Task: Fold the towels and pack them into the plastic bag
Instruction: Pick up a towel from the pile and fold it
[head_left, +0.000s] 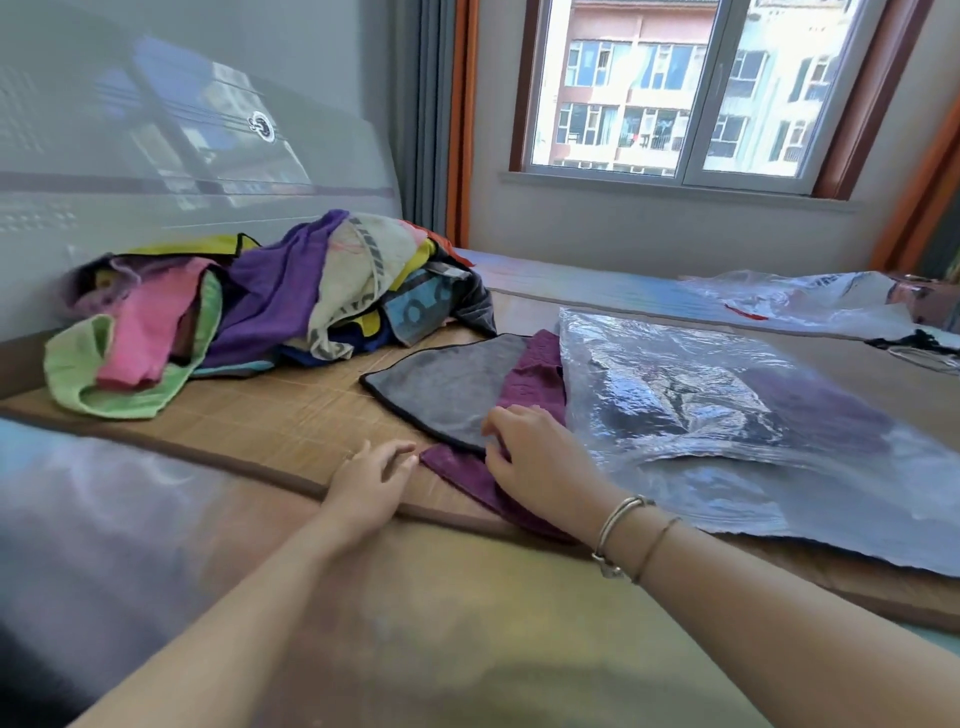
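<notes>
A grey towel (447, 387) with black trim lies flat on a dark purple towel (535, 379) in the middle of the bamboo mat (291, 415). My right hand (535, 457) rests on both near their front edge, its fingers curled at the grey towel's corner. Just left of the purple towel's front corner, my left hand (371, 480) hovers with loosely bent fingers and holds nothing. A clear plastic bag (727, 415) lies flat to the right, with dark folded cloth showing through it. A heap of unfolded towels (270, 301) in many colours sits at the back left.
A second crumpled plastic bag (810, 299) lies at the back right. A headboard (156, 156) rises behind the heap, and a window (675, 88) is on the far wall. The mat's brown border (234, 462) runs in front of my hands.
</notes>
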